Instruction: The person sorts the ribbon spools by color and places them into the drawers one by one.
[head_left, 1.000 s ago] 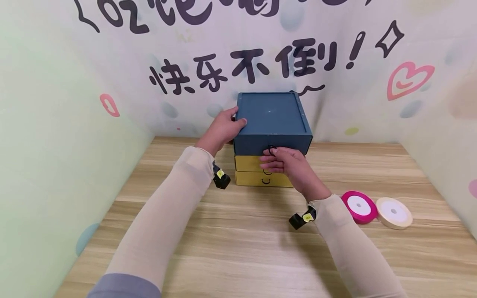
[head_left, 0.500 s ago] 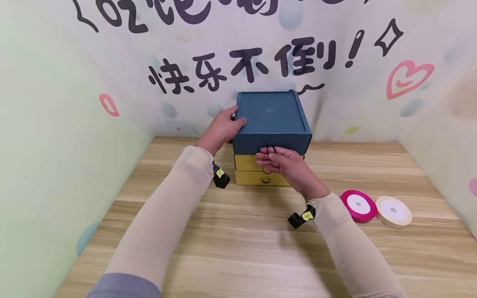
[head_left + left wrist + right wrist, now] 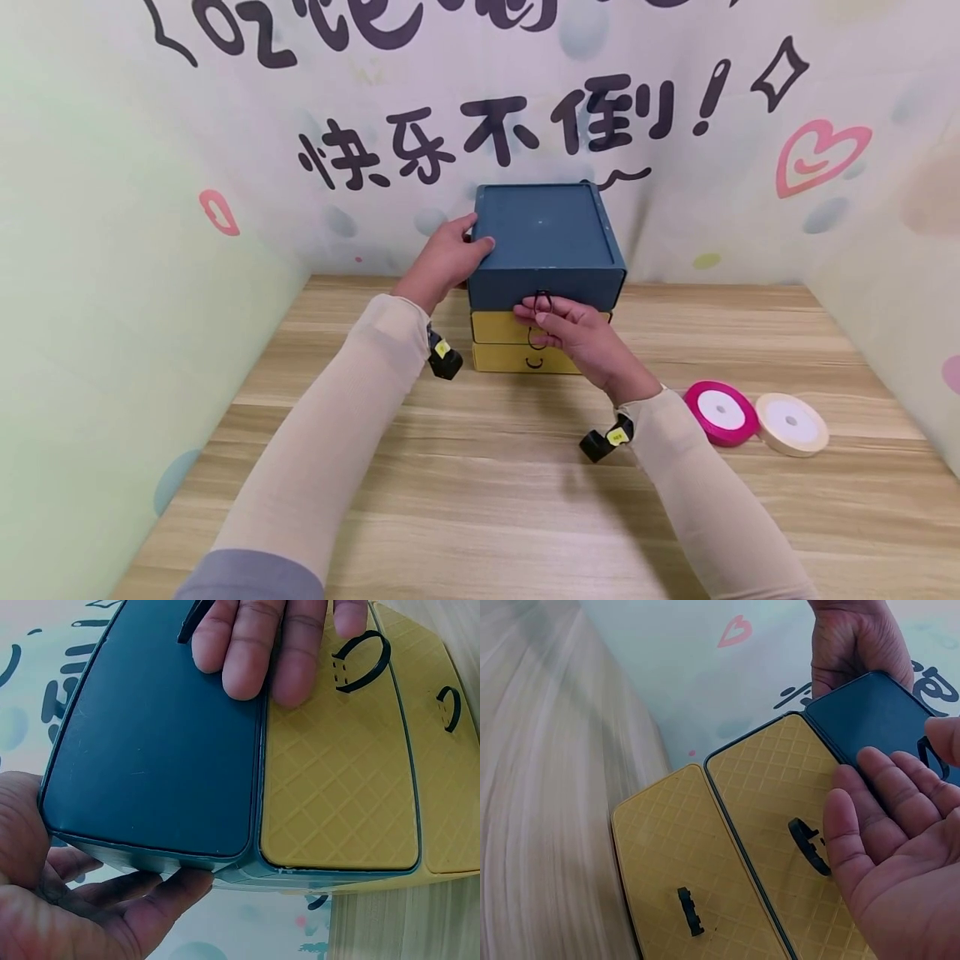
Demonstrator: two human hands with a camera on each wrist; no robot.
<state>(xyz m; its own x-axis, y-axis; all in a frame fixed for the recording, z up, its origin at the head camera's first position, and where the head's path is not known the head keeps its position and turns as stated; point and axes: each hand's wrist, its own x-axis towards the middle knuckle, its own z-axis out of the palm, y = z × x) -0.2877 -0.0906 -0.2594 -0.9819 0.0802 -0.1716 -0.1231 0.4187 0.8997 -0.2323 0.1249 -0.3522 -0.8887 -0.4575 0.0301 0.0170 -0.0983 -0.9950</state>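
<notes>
A stack of drawers stands against the back wall: a blue drawer box (image 3: 540, 225) on top, with a yellow middle drawer (image 3: 337, 772) and a yellow bottom drawer (image 3: 690, 855) below. My left hand (image 3: 447, 254) grips the blue box's left side, thumb over the top edge and fingers against the side wall. In front of the stack, my right hand (image 3: 581, 333) pinches the black loop handle (image 3: 543, 302) of the blue drawer between thumb and index finger. Its other fingers extend before the middle drawer, near that drawer's handle (image 3: 367, 664). The blue drawer front looks flush.
On the wooden table (image 3: 480, 508), a magenta ribbon spool (image 3: 722, 412) and a cream ribbon spool (image 3: 792, 425) lie side by side, right of the right forearm. A printed cloth wall (image 3: 420, 75) rises behind the stack.
My right thumb and index finger have come together on the blue drawer's handle, and that hand has shifted slightly left. The left hand keeps its place on the box.
</notes>
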